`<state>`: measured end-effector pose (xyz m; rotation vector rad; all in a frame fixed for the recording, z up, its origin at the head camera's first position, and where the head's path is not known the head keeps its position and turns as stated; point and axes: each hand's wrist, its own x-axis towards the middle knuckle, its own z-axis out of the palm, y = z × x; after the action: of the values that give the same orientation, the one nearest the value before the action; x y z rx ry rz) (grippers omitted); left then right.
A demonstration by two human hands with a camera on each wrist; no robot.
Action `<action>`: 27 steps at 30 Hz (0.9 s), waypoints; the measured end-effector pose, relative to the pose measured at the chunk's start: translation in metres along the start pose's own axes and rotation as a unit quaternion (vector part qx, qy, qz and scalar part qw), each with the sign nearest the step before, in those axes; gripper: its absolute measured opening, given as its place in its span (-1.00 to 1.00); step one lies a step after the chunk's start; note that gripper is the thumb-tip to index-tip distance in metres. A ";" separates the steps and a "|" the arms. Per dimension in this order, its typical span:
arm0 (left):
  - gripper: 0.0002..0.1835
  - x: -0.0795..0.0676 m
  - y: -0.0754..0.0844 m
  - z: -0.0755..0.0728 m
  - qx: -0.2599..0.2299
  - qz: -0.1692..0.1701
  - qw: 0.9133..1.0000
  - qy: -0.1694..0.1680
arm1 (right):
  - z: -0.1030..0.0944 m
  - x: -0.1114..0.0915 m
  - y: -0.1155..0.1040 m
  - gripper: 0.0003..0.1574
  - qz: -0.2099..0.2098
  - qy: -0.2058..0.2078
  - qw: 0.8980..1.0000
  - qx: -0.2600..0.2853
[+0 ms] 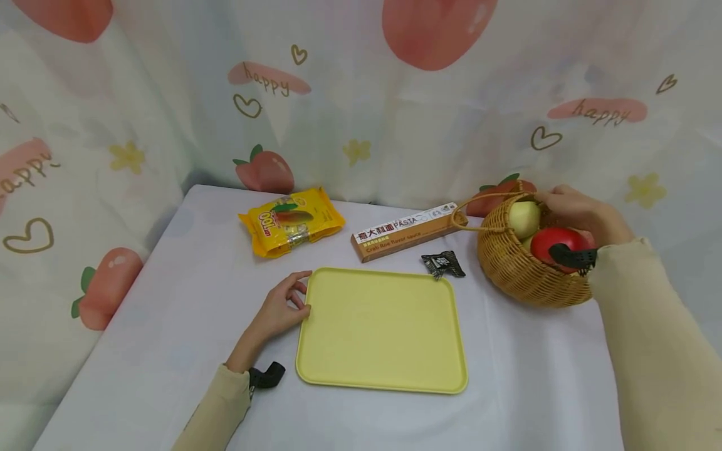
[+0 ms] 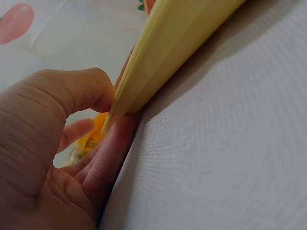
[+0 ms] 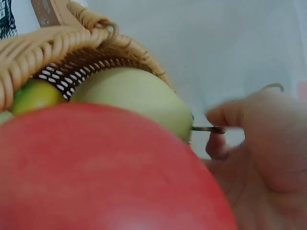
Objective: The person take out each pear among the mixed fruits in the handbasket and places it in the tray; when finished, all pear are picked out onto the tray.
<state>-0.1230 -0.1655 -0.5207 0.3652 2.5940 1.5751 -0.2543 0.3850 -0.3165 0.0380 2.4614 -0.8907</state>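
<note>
At the near left edge of a yellow tray [image 1: 383, 332], my left hand [image 1: 282, 307] pinches the rim between thumb and fingers; the left wrist view shows the thumb [image 2: 91, 86] over the rim and fingers beneath. My right hand [image 1: 575, 210] is at the far right side of a wicker basket [image 1: 524, 282]. There, the thumb and a finger are on either side of the stem [image 3: 206, 129] of a pale green pear [image 3: 129, 93], with a gap showing between them. A smooth red fruit [image 3: 105, 167] lies in front of the pear, beside a yellow-green fruit [image 3: 36, 97].
Behind the tray lie a yellow snack bag [image 1: 293, 222] and a pasta box [image 1: 406, 232]. A small black wrapped packet [image 1: 442, 264] sits by the tray's far right corner. The basket's looped handle [image 1: 459, 219] leans left toward the box. A printed curtain [image 1: 361, 113] hangs behind.
</note>
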 end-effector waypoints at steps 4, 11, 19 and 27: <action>-0.28 0.000 -0.001 -0.002 -0.001 0.002 1.000 0.002 | 0.001 0.007 -0.001 -0.43 -0.010 -0.007 1.000 -0.023; -0.29 0.000 0.000 -0.002 -0.011 0.001 1.000 0.000 | 0.007 0.011 -0.004 0.21 0.046 -0.054 0.997 -0.041; -0.30 -0.001 -0.002 0.001 -0.018 0.003 1.000 0.001 | 0.008 0.020 -0.007 0.14 0.004 -0.016 0.991 -0.134; -0.30 0.001 -0.001 0.000 -0.017 0.004 1.000 0.001 | 0.007 0.020 -0.012 0.11 -0.003 -0.014 0.990 -0.138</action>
<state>-0.1237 -0.1659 -0.5212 0.3708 2.5681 1.6201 -0.2705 0.3689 -0.3232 -0.0779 2.5371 -0.5425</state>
